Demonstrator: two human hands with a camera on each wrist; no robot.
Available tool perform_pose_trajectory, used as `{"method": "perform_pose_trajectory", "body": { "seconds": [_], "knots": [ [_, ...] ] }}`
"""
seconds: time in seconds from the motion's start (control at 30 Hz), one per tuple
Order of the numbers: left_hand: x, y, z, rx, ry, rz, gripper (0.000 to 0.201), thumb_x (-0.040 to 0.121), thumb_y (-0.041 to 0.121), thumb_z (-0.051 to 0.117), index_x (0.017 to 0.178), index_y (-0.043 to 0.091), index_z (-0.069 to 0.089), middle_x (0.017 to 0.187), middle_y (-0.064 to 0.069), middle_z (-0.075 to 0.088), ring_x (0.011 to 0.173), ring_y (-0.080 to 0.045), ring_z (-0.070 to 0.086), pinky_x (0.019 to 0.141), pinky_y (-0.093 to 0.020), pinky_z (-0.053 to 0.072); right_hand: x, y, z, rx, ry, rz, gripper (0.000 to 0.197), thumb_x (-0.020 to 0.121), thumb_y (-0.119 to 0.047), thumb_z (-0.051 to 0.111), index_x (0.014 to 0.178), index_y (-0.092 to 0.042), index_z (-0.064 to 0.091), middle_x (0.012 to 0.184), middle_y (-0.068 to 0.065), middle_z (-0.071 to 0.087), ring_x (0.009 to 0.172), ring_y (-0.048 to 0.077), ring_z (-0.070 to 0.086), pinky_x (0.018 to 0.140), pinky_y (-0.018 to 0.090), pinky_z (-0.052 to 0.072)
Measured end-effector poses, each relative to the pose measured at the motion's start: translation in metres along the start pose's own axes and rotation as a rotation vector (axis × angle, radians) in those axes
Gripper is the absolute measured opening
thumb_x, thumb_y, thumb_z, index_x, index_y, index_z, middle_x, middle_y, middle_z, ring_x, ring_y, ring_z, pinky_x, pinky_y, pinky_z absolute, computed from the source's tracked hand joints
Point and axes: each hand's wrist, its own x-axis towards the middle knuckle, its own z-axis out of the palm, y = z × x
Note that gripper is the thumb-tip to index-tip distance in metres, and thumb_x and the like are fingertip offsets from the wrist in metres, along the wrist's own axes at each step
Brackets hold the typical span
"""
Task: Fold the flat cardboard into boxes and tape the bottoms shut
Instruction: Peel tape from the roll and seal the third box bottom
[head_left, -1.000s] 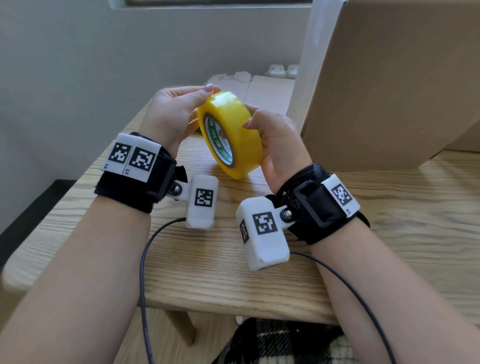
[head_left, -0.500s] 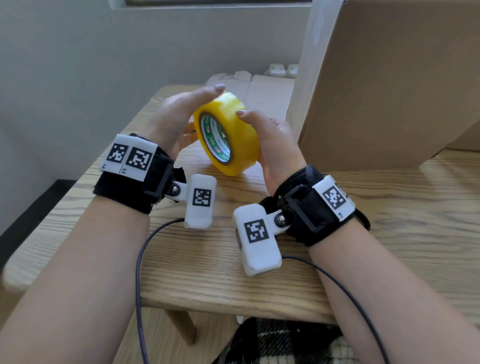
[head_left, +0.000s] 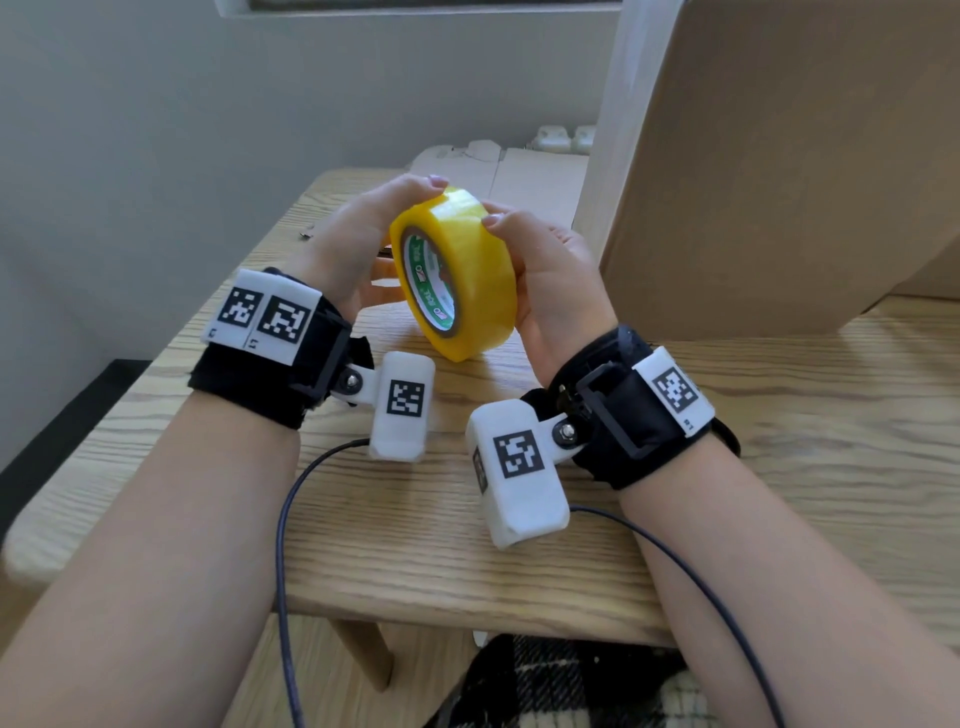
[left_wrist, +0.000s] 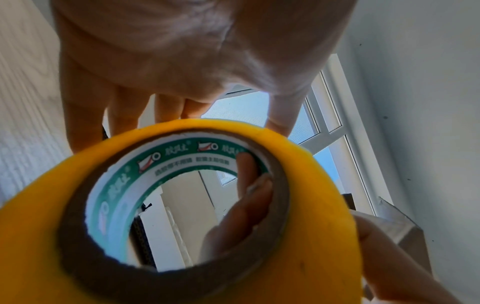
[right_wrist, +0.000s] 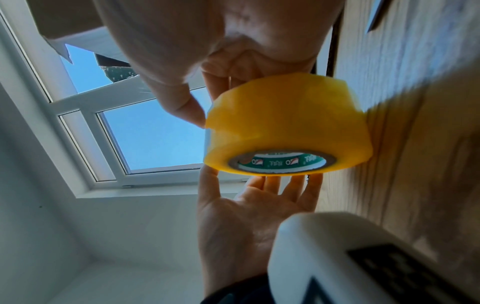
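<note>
I see one roll of yellow tape (head_left: 460, 275) held up above the tabletop (head_left: 779, 441) between my two hands. My left hand (head_left: 358, 244) and my right hand (head_left: 558, 280) both curl round it. One big cardboard box (head_left: 789, 171) stands just right of them.

The tape roll (head_left: 460, 275) now tilts further over, its green-lined core facing about 7 o'clock rather than 9. The right hand (head_left: 556, 280) has slid its thumb up onto the rim at 1 o'clock, while the left hand (head_left: 358, 244) reaches over the top.
</note>
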Motion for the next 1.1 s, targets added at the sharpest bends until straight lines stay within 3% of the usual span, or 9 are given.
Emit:
{"method": "perform_pose_trajectory", "body": {
  "seconds": [0.13, 0.2, 0.3, 0.4, 0.53, 0.7, 0.8, 0.93, 1.1],
  "knots": [
    [0.0, -0.001, -0.002, 0.017, -0.009, 0.006, 0.012, 0.088, 0.044, 0.064, 0.095, 0.038, 0.072, 0.095, 0.005, 0.067, 0.09, -0.017, 0.064, 0.076, -0.032, 0.053, -0.001, -0.001, 0.0, 0.028, 0.005, 0.026, 0.03, 0.072, -0.024, 0.067, 0.099, -0.014, 0.076, 0.112, 0.024, 0.069, 0.106, 0.042, 0.066, 0.09, 0.053, 0.054],
    [-0.001, -0.001, -0.001, 0.027, -0.025, 0.015, 0.013, 0.089, 0.045, 0.063, 0.096, 0.039, 0.072, 0.098, 0.004, 0.066, 0.092, -0.017, 0.064, 0.076, -0.031, 0.053, 0.0, 0.0, -0.001, 0.03, 0.009, 0.033, 0.028, 0.069, -0.025, 0.067, 0.095, -0.015, 0.075, 0.109, 0.024, 0.07, 0.104, 0.043, 0.066, 0.089, 0.053, 0.055],
    [-0.002, 0.0, -0.001, 0.048, -0.028, 0.021, 0.023, 0.086, 0.047, 0.065, 0.105, 0.035, 0.069, 0.101, 0.004, 0.068, 0.095, -0.018, 0.066, 0.077, -0.032, 0.053, 0.001, 0.0, -0.003, 0.018, 0.03, 0.038, 0.018, 0.072, -0.024, 0.068, 0.087, -0.018, 0.076, 0.101, 0.02, 0.071, 0.094, 0.037, 0.067, 0.084, 0.048, 0.056],
    [-0.004, 0.0, -0.001, 0.084, -0.032, 0.03, 0.037, 0.084, 0.051, 0.066, 0.115, 0.03, 0.066, 0.106, 0.002, 0.069, 0.1, -0.02, 0.066, 0.081, -0.035, 0.055, 0.001, -0.001, -0.004, 0.009, 0.046, 0.053, 0.006, 0.08, -0.02, 0.07, 0.082, -0.019, 0.075, 0.103, 0.019, 0.072, 0.1, 0.038, 0.068, 0.085, 0.047, 0.057],
    [-0.008, 0.003, 0.003, 0.126, -0.05, 0.041, 0.036, 0.084, 0.053, 0.064, 0.11, 0.029, 0.063, 0.101, 0.004, 0.069, 0.098, -0.018, 0.067, 0.079, -0.033, 0.055, 0.001, -0.003, -0.006, 0.013, 0.058, 0.069, 0.011, 0.086, -0.018, 0.068, 0.077, -0.02, 0.073, 0.101, 0.017, 0.073, 0.099, 0.037, 0.068, 0.09, 0.051, 0.056],
    [-0.01, 0.004, 0.004, 0.17, -0.054, 0.07, 0.064, 0.066, 0.059, 0.069, 0.117, 0.022, 0.06, 0.099, 0.004, 0.069, 0.094, -0.016, 0.068, 0.076, -0.033, 0.056, -0.002, -0.007, -0.007, 0.043, 0.023, 0.077, 0.013, 0.089, -0.015, 0.064, 0.077, -0.012, 0.068, 0.085, 0.015, 0.066, 0.081, 0.029, 0.065, 0.081, 0.045, 0.057],
    [-0.01, 0.004, 0.006, 0.178, -0.067, 0.072, 0.048, 0.073, 0.055, 0.073, 0.109, 0.025, 0.062, 0.094, 0.006, 0.068, 0.092, -0.015, 0.067, 0.077, -0.032, 0.055, -0.003, -0.007, -0.007, 0.025, 0.022, 0.073, 0.011, 0.09, -0.017, 0.065, 0.08, -0.014, 0.068, 0.088, 0.014, 0.067, 0.086, 0.031, 0.066, 0.086, 0.048, 0.056],
    [-0.01, 0.003, 0.004, 0.139, -0.039, 0.024, 0.022, 0.086, 0.051, 0.063, 0.105, 0.039, 0.068, 0.101, 0.005, 0.069, 0.099, -0.019, 0.066, 0.08, -0.035, 0.054, -0.003, -0.006, -0.006, -0.021, 0.036, 0.066, 0.01, 0.085, -0.027, 0.065, 0.087, -0.018, 0.071, 0.105, 0.018, 0.071, 0.106, 0.038, 0.067, 0.09, 0.05, 0.056],
    [-0.011, 0.004, 0.004, 0.129, -0.039, 0.018, 0.015, 0.091, 0.046, 0.058, 0.101, 0.042, 0.068, 0.104, 0.002, 0.069, 0.101, -0.022, 0.066, 0.085, -0.038, 0.055, -0.003, -0.006, -0.004, -0.043, 0.037, 0.072, 0.013, 0.078, -0.027, 0.063, 0.075, -0.023, 0.074, 0.105, 0.018, 0.072, 0.107, 0.041, 0.066, 0.096, 0.06, 0.05]
  ]
}}
